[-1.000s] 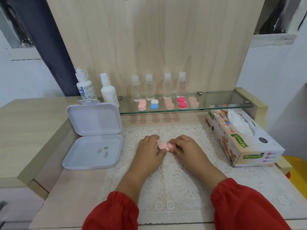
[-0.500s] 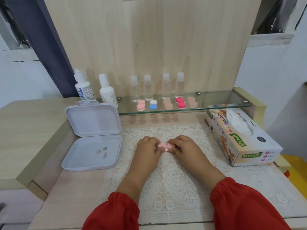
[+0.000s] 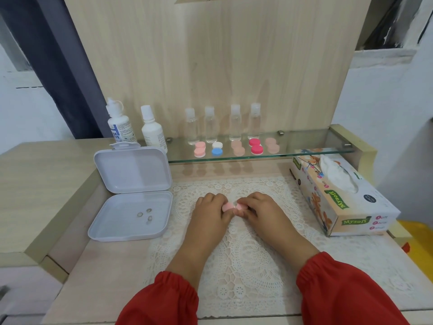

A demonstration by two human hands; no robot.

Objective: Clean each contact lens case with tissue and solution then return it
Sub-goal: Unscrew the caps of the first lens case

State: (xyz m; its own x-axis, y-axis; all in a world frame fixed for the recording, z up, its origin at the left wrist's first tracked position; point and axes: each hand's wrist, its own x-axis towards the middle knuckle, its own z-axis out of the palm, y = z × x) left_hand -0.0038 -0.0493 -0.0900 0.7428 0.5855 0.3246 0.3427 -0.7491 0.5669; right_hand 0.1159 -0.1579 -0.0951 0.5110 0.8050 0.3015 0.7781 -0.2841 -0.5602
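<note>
1. Head view: your left hand and right hand meet over the lace mat on the worktop, both with fingers curled tight onto one pink contact lens case. Your left grips its left cap, your right its right cap; the case sits just above or on the mat, and you cannot tell which.
2. Behind your hands, the glass shelf carries five more cases in a row: a pale pink one, a white-and-blue one, two peach ones, and a hot pink one between them.
3. Four small clear bottles stand upright behind that row, against the wooden back panel.
4. Two white solution bottles stand at the shelf's left end.
5. To your left, a white hinged box lies open on the worktop, with three small clear pieces in its lower half.
6. To your right, the tissue box lies beside the mat, a tissue sticking out of its top.
</note>
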